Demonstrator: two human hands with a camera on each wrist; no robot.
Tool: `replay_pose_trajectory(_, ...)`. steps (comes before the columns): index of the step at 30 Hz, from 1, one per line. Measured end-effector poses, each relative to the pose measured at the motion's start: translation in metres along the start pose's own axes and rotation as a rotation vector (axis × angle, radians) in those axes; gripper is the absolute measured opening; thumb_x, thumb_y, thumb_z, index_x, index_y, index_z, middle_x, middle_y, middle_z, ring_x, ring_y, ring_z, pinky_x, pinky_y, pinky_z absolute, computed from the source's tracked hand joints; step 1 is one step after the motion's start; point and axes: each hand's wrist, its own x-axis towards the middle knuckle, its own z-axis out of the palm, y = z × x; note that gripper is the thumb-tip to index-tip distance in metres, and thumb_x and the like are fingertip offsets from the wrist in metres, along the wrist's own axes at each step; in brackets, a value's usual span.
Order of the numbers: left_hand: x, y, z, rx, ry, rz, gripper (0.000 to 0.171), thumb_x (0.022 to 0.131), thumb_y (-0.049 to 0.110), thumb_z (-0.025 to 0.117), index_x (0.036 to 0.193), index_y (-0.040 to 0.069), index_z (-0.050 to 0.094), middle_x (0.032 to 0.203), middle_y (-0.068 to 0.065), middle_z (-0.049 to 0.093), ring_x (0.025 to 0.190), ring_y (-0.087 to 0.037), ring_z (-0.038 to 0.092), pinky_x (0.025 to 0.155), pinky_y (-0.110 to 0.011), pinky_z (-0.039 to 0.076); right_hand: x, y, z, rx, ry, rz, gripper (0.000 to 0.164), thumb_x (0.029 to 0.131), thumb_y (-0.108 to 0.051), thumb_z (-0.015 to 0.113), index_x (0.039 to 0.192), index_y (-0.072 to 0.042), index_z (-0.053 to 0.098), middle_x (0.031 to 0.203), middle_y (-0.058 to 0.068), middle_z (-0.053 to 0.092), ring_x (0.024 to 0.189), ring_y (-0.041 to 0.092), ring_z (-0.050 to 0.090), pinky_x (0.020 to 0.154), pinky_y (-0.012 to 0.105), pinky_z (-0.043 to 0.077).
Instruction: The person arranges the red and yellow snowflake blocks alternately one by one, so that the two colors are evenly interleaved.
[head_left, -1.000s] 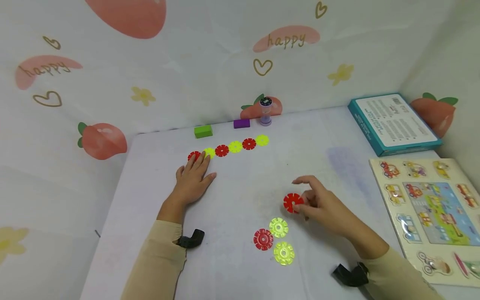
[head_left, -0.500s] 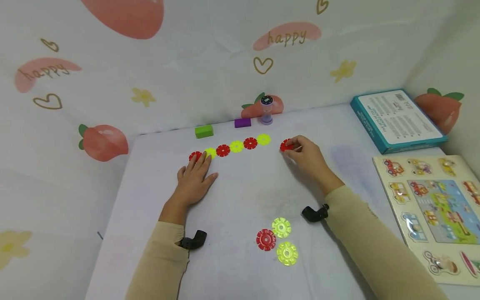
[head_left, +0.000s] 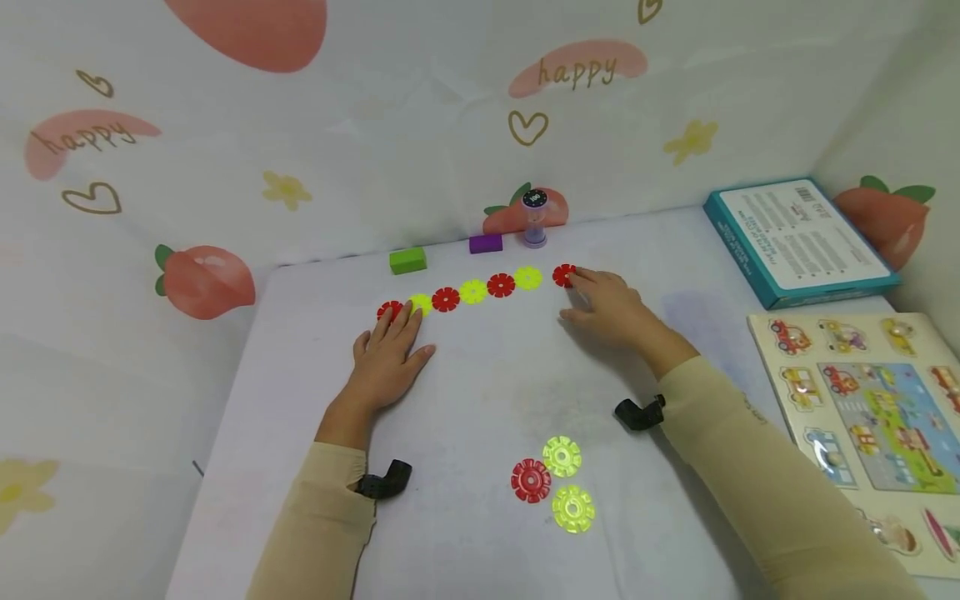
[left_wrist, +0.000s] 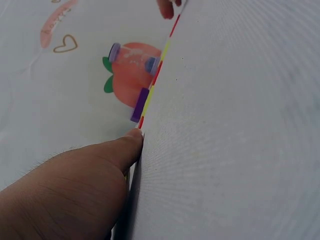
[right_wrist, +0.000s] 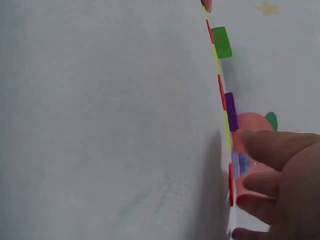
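— Hands first: how set?

— Left hand (head_left: 384, 367) flat, fingers spread, upper centre-left of the frame, tips across the left end of a row of discs (head_left: 473, 291). Right hand (head_left: 611, 308) loose, thumb well apart, fingertips over the rim of a lone red disc (head_left: 564, 275); touching or just above, cannot tell.

— And that lone red disc?

— Upper centre, just right of the row, a slight gap before the end yellow disc (head_left: 528, 277). Leftward, alternating red and yellow; last two partly covered by left fingers.

— Hard to make out?

— Row in both wrist views: nearly edge-on, mere coloured strips. Most left fingers hidden in the left wrist view.

— Further out?

— Lower centre, three loose discs (head_left: 530, 481), one red, two yellow. Behind the row, green block (head_left: 407, 261), purple block (head_left: 486, 243), sand timer (head_left: 535, 218).

— Surface and room?

— White cloth (head_left: 465, 392), bluish smudge (head_left: 693, 312) near the right sleeve (head_left: 757, 475). Upper right, teal box (head_left: 802, 242), small print unreadable. Right, puzzle board (head_left: 787, 362), cut off by the frame, lower corner behind the sleeve. White backdrop (head_left: 412, 108) with peaches, hearts, flowers, "happy" lettering; top peach cropped.
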Motion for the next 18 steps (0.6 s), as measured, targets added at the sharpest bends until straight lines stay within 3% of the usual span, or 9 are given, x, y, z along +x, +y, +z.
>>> replay_pose_trajectory(2,0.0,0.0,-0.001,-0.002,0.002,0.002,0.072,0.095,0.057,0.042,0.155,0.023,0.017,0.16,0.001,0.007,0.144,-0.027,-0.002,0.106,-0.061,0.003,0.001,-0.003,0.001,-0.062,-0.064,0.013,0.078,0.09,-0.05,0.06,0.151,-0.013,0.029,0.158,0.009,0.015,0.139,0.041,0.011,0.099,0.067,0.02)
replay_pose_trajectory(5,0.001,-0.001,0.0,0.002,0.004,0.0,0.072,0.095,0.057,0.041,0.155,0.024,0.017,0.16,0.002,0.006,0.144,-0.026,-0.002,0.106,-0.061,0.003,0.004,-0.006,0.003,-0.094,-0.096,0.033,0.082,0.088,-0.056,0.058,0.153,-0.017,0.026,0.16,0.007,0.007,0.14,0.042,0.003,0.096,0.068,0.017)
replay_pose_trajectory(18,0.001,-0.002,0.001,-0.002,0.003,0.002,0.071,0.096,0.058,0.039,0.155,0.025,0.016,0.16,0.004,0.005,0.144,-0.024,-0.003,0.106,-0.059,0.004,0.014,-0.014,0.008,-0.085,-0.105,0.061,0.093,0.08,-0.071,0.056,0.153,-0.022,0.026,0.159,0.008,0.01,0.139,0.045,0.001,0.097,0.072,0.01)
